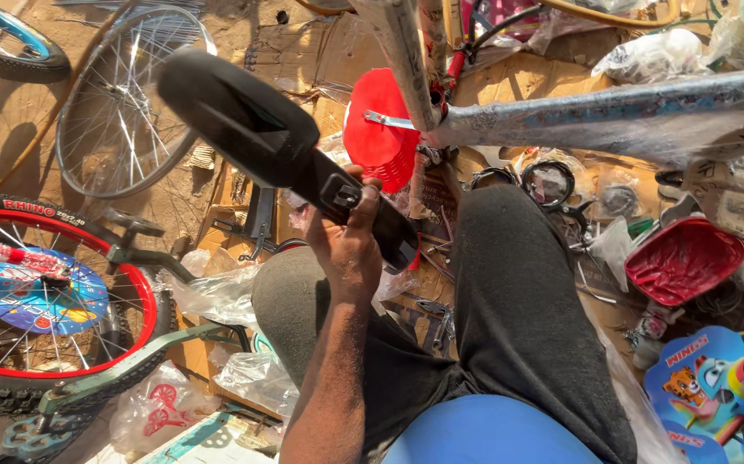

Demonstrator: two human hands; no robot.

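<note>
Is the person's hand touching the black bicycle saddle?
Touching. The head view shows the left hand with fingers wrapped around the narrow end of the black saddle.

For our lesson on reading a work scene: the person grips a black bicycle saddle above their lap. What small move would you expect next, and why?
Probably turning the saddle over to get at its clamp. The left hand grips it by the narrow end, held up over the knees, with tools scattered on the cardboard below and the wrapped bicycle frame just ahead. The right hand is out of view.

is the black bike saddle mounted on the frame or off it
Off it: the black bike saddle is held in the left hand, apart from the wrapped frame tube.
</note>
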